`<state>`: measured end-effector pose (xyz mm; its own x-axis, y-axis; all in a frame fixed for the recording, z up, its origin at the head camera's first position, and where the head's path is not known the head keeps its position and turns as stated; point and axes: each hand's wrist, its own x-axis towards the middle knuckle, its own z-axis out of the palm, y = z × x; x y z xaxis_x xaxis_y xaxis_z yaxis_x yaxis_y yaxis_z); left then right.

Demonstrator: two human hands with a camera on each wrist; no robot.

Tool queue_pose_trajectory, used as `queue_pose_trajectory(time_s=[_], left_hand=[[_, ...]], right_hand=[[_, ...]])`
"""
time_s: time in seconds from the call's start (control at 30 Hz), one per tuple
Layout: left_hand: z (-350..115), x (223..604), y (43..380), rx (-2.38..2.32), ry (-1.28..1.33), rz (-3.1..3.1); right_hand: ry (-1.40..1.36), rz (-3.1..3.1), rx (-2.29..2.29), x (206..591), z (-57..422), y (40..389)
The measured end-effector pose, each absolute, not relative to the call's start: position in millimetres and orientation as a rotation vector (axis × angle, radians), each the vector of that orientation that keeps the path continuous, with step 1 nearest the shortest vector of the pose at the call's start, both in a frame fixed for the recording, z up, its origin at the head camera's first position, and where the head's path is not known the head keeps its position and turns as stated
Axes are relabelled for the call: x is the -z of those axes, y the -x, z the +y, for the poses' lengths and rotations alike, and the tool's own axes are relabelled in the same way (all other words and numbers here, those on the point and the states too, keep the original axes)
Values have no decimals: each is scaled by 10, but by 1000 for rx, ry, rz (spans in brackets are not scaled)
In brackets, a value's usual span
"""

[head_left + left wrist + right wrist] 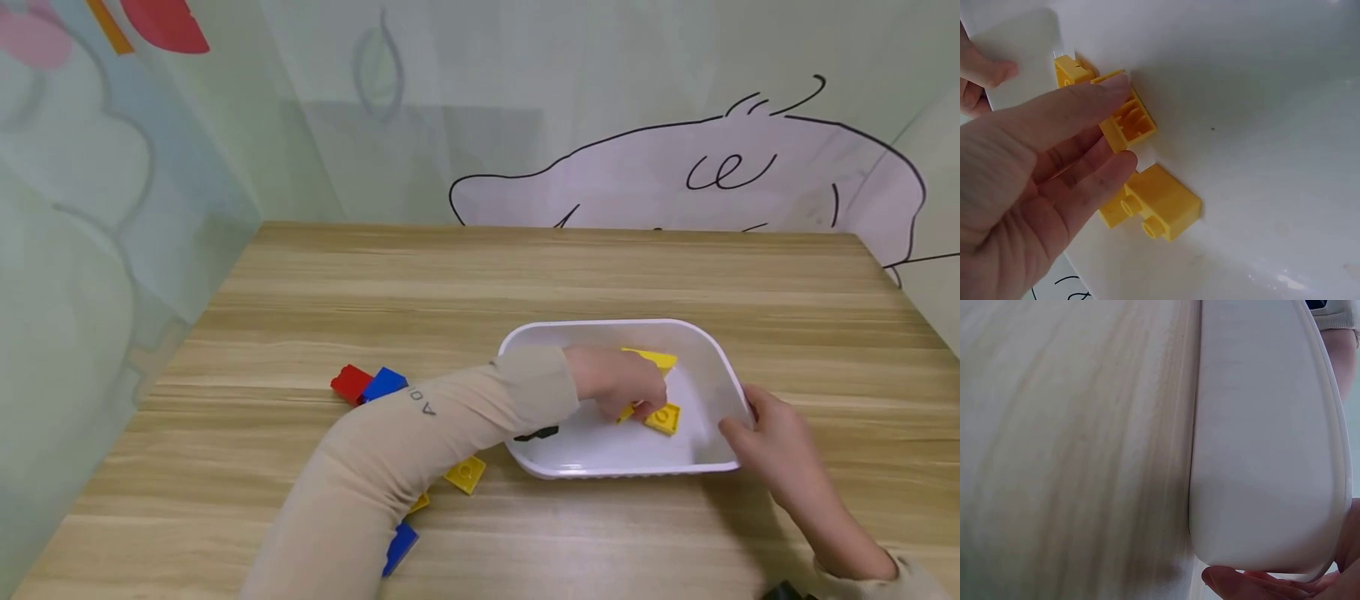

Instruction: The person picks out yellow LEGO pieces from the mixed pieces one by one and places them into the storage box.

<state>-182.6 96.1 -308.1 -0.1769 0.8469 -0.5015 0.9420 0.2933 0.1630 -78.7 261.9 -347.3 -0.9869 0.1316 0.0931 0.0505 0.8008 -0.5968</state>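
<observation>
Left hand [628, 383]: reaches across into the white tub [626, 473], its thumb and fingers pinching a yellow brick [1130, 120], hollow underside showing in the left-wrist view.
Right hand [772, 442]: grips the tub at its right end, thumb over the rim, fingers outside and below it.
Tub: sits on the wood-grain surface [570, 533], right of the middle from where the person faces it.
Yellow pieces in the tub: a studded brick [1169, 200] lies just beside the left fingers, a flat square piece [663, 419] near them; more yellow shows around the hand.
Dark piece [537, 433]: in the tub's left end, partly hidden by the beige sleeve [450, 417].
Bricks outside: a red brick [351, 384] and a blue brick [386, 382] beyond the forearm; a yellow plate [466, 473] and another blue piece [401, 548] on its near side.
Step in hand: handling that pinched brick inside the tub, I'd judge; whether it's being lifted or laid down, I can't tell.
Next move: calls for a steady tub and either a secure pinch or a clean release, clear of the neighbouring pieces.
</observation>
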Motion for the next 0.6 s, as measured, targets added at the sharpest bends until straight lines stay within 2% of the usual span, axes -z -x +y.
queue_pose_trajectory(time_s=[0.6], left_hand=[[931, 3090, 1825, 238, -1595, 2061]], right_hand=[[150, -2865, -937, 3484, 2630, 781]])
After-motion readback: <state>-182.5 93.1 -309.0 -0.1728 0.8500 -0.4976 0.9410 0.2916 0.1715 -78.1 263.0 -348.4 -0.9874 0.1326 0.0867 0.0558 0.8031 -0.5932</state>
